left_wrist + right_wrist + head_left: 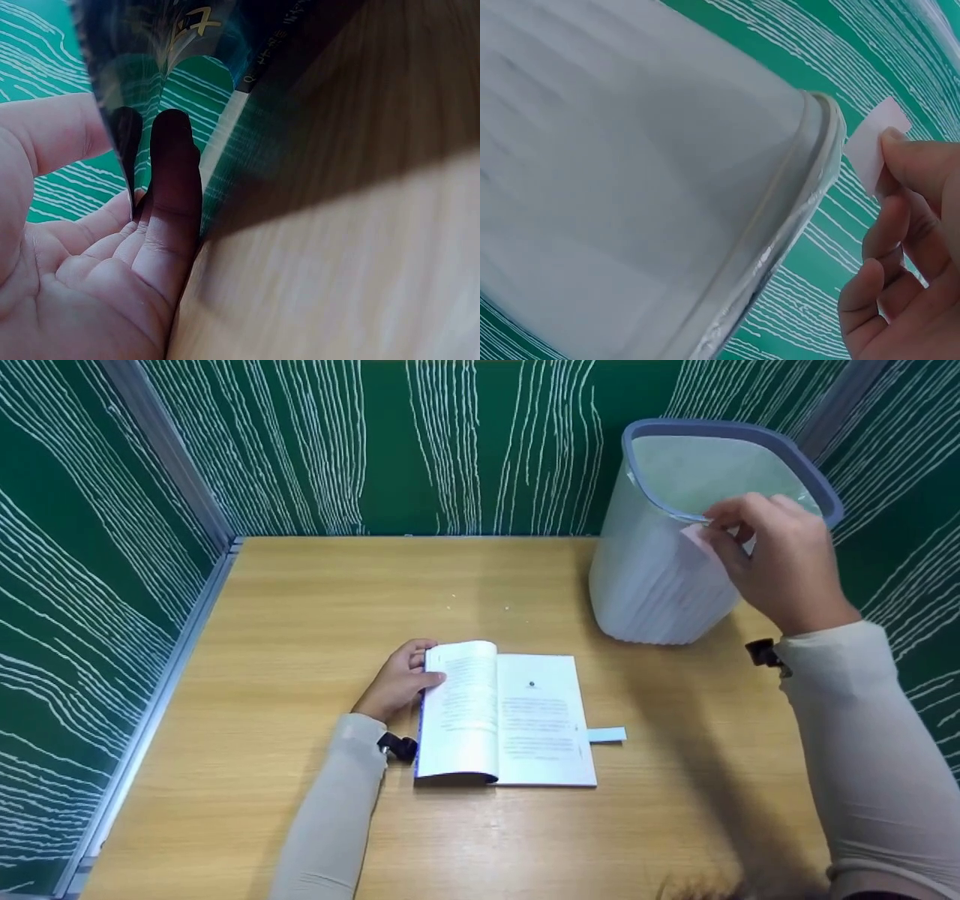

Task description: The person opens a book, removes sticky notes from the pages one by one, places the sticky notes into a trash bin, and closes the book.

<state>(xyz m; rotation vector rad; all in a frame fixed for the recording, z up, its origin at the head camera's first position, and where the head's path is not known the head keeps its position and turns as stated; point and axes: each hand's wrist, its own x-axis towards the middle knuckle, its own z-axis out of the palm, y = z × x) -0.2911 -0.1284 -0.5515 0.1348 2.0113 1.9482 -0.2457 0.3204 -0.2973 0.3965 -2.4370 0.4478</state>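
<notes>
A book (536, 720) lies open on the table, its left pages bowed up toward the spine. My left hand (399, 679) grips its left edge, thumb on the page and fingers beneath; the left wrist view shows the dark cover (184, 30) between thumb and fingers (176, 172). A light-blue paper strip (607, 734) sticks out from the book's right edge. My right hand (787, 555) is raised at the near rim of a trash bin (660, 577), pinching a small pale pink piece of paper (868, 146) between thumb and forefinger.
The bin, with a grey-blue rim and a liner, stands at the table's back right. Green panels (386, 450) with white wavy lines enclose the wooden table (337, 600) at the back and sides. Tiny white specks lie behind the book.
</notes>
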